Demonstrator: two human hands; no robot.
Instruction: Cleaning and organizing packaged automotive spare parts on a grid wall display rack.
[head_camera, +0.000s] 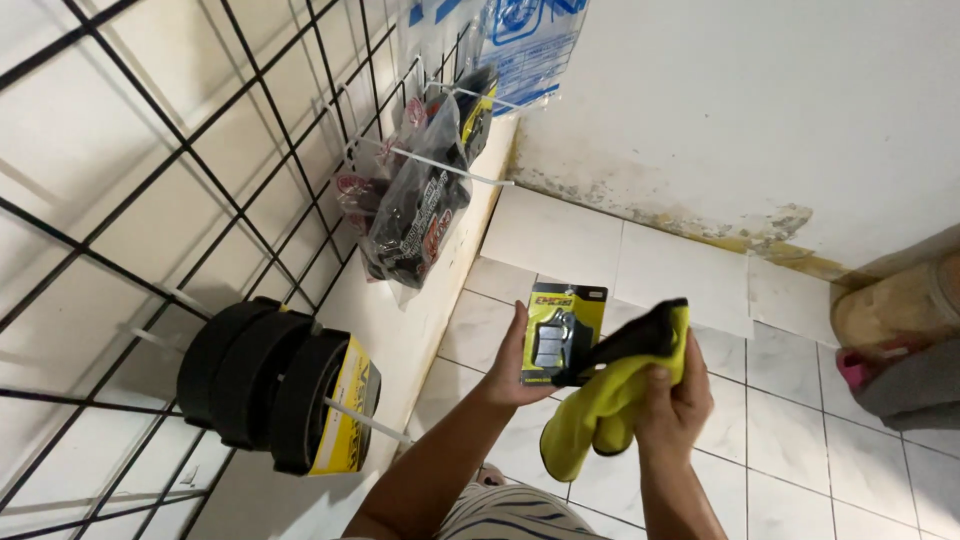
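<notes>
Holding a carded packet (560, 330) upright in the raised left hand (510, 365), grip pinching its edge; right hand (672, 395) clenched around a yellow cloth (610, 400).

I stand in a small parts shop: a wire grid (150, 200) on the left wall carries hooks (450, 170) of bagged parts (415, 215) and carded black belts (275, 385), above a tiled floor (800, 420).

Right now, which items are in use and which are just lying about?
In hand:
- left hand holds carded parts pack
- right hand holds yellow cloth against it

Lying about:
- black rolled belts on wall grid pegs
- bagged parts
- blue-printed bags
</notes>
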